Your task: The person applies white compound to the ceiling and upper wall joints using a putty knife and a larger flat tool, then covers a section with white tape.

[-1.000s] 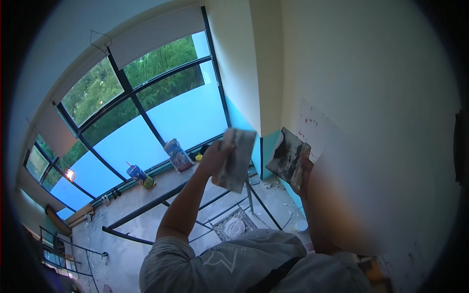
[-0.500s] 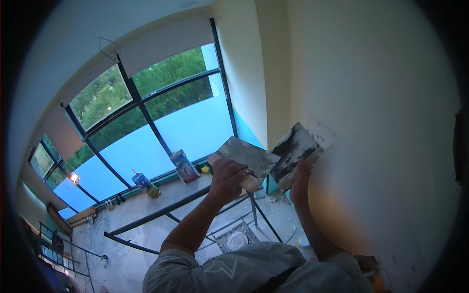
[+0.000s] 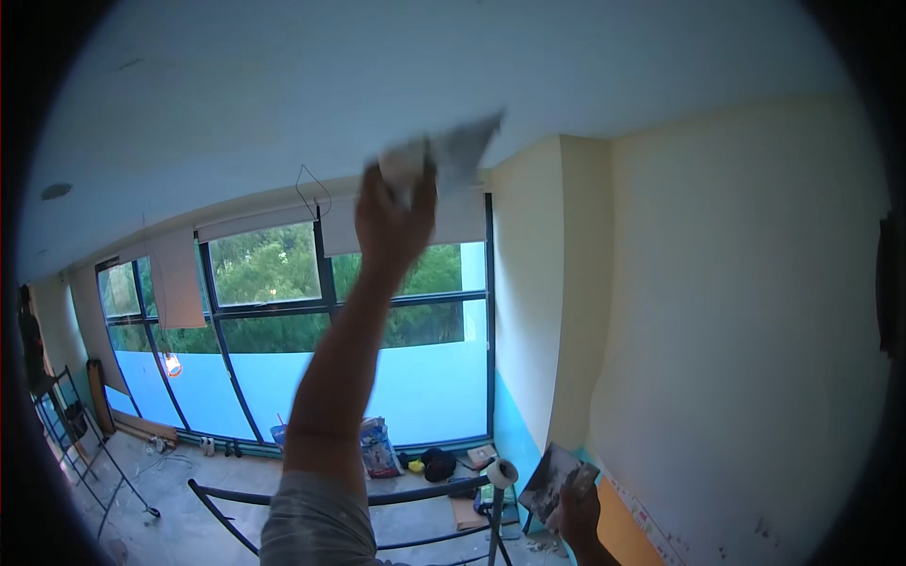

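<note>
Up near the ceiling (image 3: 311, 85), my left hand (image 3: 394, 217) is closed around the pale handle of a plastering trowel (image 3: 467, 149). Its grey blade is blurred by motion and points to the upper right; whether it touches the ceiling I cannot tell. Low on the right, my right hand (image 3: 579, 509) grips a second plastering trowel (image 3: 549, 479), its blade tilted and smeared with dark and whitish patches. That blade is held in front of the wall's lower corner.
A black metal scaffold rail (image 3: 425, 494) curves just below me. Wide windows (image 3: 283, 330) fill the far side, with a wire loop (image 3: 311, 189) hanging before them. Bags (image 3: 379, 448) and clutter lie along the window's foot. Another scaffold frame (image 3: 90, 462) stands at left.
My left hand has lifted its trowel from beside the other one up to the ceiling. The right hand now appears lower in view. The view has tilted upward, showing more ceiling.
</note>
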Motion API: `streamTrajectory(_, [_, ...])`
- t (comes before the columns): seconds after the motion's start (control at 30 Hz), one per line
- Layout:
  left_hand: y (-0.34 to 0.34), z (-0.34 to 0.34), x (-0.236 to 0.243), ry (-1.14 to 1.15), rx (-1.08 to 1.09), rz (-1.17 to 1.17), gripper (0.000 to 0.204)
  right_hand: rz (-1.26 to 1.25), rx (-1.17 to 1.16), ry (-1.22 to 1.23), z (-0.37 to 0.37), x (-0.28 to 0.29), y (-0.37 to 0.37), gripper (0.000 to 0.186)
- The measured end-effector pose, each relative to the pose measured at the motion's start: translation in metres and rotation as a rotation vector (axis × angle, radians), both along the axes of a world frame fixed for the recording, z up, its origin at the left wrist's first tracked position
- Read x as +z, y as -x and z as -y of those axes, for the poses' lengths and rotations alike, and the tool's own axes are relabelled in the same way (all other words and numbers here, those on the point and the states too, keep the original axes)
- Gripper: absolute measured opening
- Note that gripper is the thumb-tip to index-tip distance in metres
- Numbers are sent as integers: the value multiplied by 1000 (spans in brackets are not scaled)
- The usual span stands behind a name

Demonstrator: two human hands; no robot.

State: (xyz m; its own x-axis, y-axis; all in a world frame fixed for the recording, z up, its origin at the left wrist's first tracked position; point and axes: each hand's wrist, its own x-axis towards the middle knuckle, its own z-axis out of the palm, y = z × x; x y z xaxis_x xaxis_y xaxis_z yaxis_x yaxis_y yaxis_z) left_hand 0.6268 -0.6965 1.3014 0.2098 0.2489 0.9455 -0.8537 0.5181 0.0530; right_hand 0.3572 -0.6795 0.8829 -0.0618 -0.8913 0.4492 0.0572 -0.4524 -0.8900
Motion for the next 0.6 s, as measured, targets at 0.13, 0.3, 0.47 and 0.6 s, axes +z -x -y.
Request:
streamTrajectory(0.13, [-9,-44,134,277,212,180,42,-213,-210,25,18,-49,18,50])
streamTrajectory(0.3, [12,-91,212,261,231,259,32,-45,-218,-43,13,-61,36,49])
streamTrajectory(0.47, [14,-104,254,339,428,301,34,-165,-312,-45,10,-65,46,48])
streamTrajectory(0.6, [-6,-97,265,531,432,194,35,550,162,-354,-1,-63,50,35])
